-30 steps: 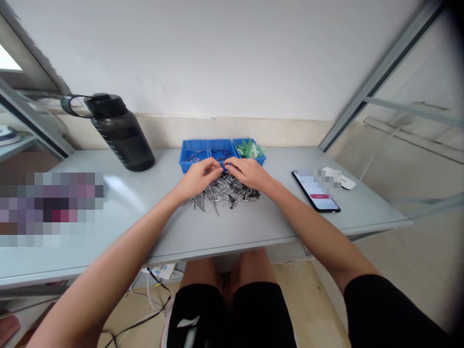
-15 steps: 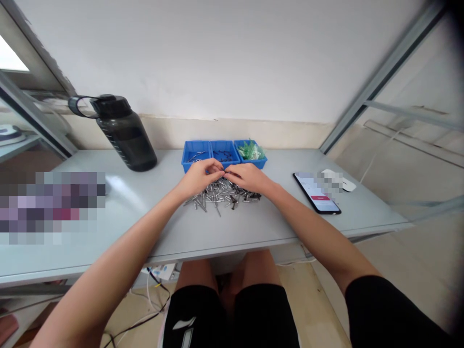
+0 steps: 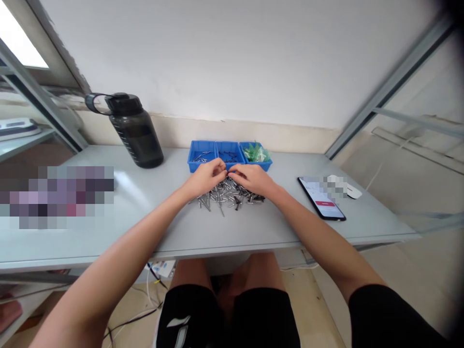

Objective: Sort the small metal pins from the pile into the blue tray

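Observation:
A loose pile of silver and dark metal pieces, like screws or rivets point(image 3: 219, 195), lies on the grey table. Over its back part, my left hand point(image 3: 207, 178) and my right hand point(image 3: 251, 178) meet with fingertips close together, fingers curled and closed. What they pinch is too small to make out. Just behind them stand three blue bins: the left bin point(image 3: 203, 151) has some silver pieces, the middle bin point(image 3: 229, 152) holds dark pieces, and the right bin point(image 3: 255, 152) contains green and clear plastic.
A dark water bottle point(image 3: 137, 133) stands at the back left. To the right lie a phone point(image 3: 322, 198) and a white object point(image 3: 346, 187), partly blurred. A blurred purple patch point(image 3: 61, 195) covers the left table. Metal frame posts rise at both sides.
The camera view has shifted slightly, so the table items appear a little further right. Both hands remain close together over the pile, with little visible change.

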The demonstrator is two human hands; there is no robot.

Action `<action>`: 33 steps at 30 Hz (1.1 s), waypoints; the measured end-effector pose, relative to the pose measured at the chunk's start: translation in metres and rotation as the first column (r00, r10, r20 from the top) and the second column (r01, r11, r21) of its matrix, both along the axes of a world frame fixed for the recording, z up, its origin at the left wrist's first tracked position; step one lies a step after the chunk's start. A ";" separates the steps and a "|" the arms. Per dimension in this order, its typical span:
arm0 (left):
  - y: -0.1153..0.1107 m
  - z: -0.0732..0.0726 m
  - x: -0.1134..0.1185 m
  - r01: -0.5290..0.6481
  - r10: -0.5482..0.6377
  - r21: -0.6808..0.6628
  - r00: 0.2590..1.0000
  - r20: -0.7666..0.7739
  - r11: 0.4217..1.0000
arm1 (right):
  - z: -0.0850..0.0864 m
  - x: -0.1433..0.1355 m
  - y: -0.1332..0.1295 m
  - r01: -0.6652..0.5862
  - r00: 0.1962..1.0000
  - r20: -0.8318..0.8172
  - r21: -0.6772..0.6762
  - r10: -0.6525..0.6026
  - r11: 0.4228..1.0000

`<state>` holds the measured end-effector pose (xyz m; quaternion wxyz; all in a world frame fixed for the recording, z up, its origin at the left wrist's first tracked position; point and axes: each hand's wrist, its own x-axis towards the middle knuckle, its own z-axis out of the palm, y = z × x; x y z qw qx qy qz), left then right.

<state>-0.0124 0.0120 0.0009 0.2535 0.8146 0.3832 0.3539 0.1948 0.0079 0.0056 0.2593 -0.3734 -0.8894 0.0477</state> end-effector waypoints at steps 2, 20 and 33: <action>-0.001 0.000 0.000 0.002 -0.001 0.028 0.999 -0.042 1.000 | 0.000 0.000 0.000 0.014 0.999 -0.030 -0.012 -0.014 1.000; 0.006 -0.004 -0.003 -0.038 0.057 0.101 0.979 -0.193 0.994 | -0.002 0.000 0.004 0.046 0.996 0.074 0.011 -0.047 0.999; 0.004 -0.001 -0.002 -0.096 0.142 0.178 0.953 -0.268 0.979 | -0.003 0.003 0.005 0.061 0.993 0.097 0.012 -0.062 0.998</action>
